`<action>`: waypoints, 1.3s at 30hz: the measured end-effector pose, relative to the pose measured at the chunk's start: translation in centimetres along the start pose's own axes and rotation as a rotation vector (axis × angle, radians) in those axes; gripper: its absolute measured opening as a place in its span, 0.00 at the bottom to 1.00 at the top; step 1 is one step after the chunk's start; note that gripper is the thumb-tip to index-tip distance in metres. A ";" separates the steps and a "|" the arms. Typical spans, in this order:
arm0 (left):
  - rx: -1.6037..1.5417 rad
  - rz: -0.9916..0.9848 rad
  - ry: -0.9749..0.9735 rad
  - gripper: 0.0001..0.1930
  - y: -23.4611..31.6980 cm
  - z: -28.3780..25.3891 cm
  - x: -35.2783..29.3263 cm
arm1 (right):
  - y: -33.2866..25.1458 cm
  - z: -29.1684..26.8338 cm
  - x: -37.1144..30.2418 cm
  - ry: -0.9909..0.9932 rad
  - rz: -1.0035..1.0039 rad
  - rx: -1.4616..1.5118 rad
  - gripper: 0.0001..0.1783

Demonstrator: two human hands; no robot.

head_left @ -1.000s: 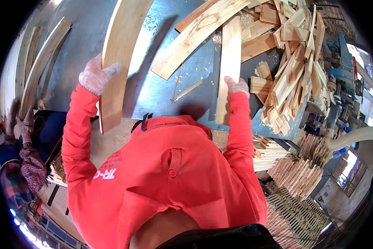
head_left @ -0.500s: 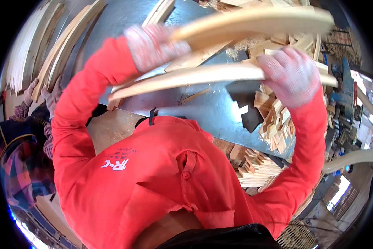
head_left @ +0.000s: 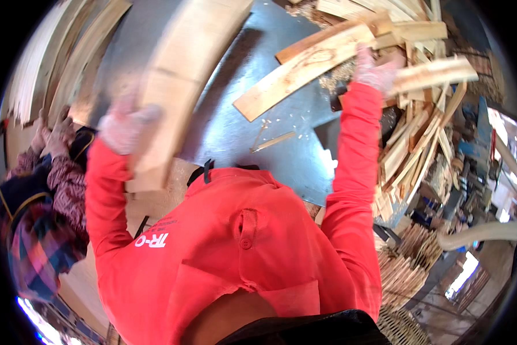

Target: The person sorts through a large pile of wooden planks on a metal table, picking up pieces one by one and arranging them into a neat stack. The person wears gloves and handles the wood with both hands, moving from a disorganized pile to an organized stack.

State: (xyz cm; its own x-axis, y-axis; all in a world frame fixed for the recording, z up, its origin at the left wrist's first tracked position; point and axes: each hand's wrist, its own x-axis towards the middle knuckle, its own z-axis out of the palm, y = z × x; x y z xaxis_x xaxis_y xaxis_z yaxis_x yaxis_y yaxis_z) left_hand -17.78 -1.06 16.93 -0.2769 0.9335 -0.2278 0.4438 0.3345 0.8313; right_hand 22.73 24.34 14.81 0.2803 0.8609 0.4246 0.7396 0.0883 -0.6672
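Wide, smooth pale board [head_left: 183, 86] slanting above the left part of the shiny metal table [head_left: 298, 161], its lower end past the near edge.
The left hand [head_left: 126, 123], knit-gloved and blurred, closes on the board's side near the table's front, thumb across the flat face, elbow bent. The right hand [head_left: 376, 69], arm straighter, reaches over the table's right part to the far end of a knotted plank [head_left: 304, 72]; whether it grips anything cannot be told. Narrow offcuts [head_left: 419, 138] heap at the table's right.
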 end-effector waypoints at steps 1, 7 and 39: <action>-0.092 -0.004 -0.011 0.25 -4.1 -3.0 2.2 | 2.7 1.0 -1.4 -0.124 0.244 -0.153 0.59; 0.951 -0.353 0.079 0.33 -14.2 -8.1 13.7 | 6.6 8.7 -14.0 -0.536 0.996 0.872 0.37; 0.519 -0.165 -0.056 0.28 11.0 27.1 14.2 | 12.8 -5.9 24.8 -1.057 0.235 -0.485 0.45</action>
State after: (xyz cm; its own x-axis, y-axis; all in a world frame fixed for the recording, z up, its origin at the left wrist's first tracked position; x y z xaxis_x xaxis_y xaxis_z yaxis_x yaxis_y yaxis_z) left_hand 6.28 19.41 9.10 -0.3392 0.8637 -0.3727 0.7643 0.4840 0.4261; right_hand 42.76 43.89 20.36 -0.0358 0.8374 -0.5455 0.9559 -0.1305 -0.2630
